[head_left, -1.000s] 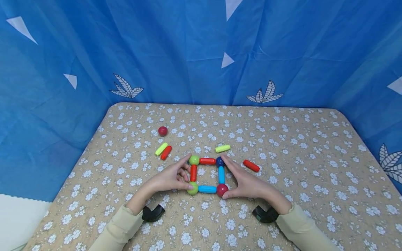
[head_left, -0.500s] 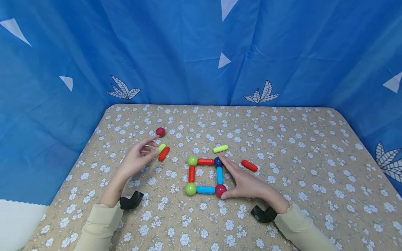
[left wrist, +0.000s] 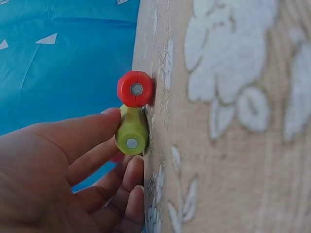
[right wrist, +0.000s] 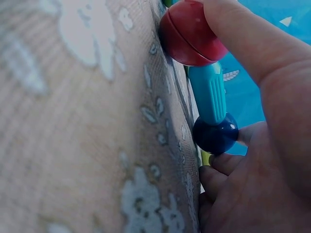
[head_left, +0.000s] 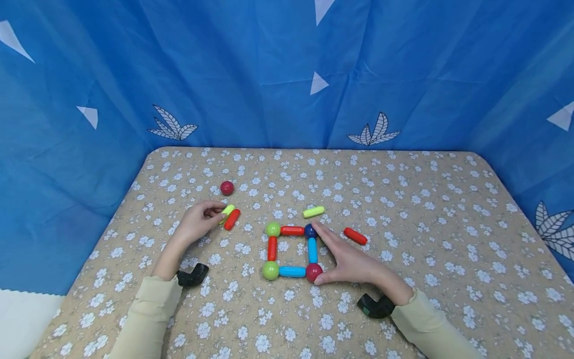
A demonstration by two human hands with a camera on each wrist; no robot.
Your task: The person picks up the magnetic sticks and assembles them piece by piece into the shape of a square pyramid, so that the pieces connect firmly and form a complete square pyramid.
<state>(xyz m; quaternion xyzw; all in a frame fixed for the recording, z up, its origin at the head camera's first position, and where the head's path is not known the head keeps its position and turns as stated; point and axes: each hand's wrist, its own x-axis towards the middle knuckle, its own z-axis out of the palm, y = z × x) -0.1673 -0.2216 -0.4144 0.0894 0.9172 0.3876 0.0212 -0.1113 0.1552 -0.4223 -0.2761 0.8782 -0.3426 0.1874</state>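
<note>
A square of magnetic rods and balls lies on the table: green balls at the left corners, a dark blue ball [head_left: 310,231] at far right, a red ball [head_left: 314,272] at near right. Red rods [head_left: 272,248] and light blue rods [head_left: 292,271] join them. My right hand [head_left: 352,259] spans the right side, thumb against the red ball and forefinger touching the dark blue one, both fairly straight. At the left, my left hand [head_left: 199,219] pinches a yellow-green magnetic rod [left wrist: 132,136] between thumb and forefinger. Against that rod lies a loose red rod [left wrist: 135,89].
Beyond the left hand sits a single red ball [head_left: 226,188]. Another yellow-green rod [head_left: 313,212] lies behind the square, and a red rod [head_left: 356,236] is right of it. A floral cloth [head_left: 403,199] covers the table; a blue curtain [head_left: 251,65] hangs behind.
My left hand has left the square's green balls, moved left and away to the loose rods, and its fingers have drawn together on the yellow-green rod. The right hand stays at the square.
</note>
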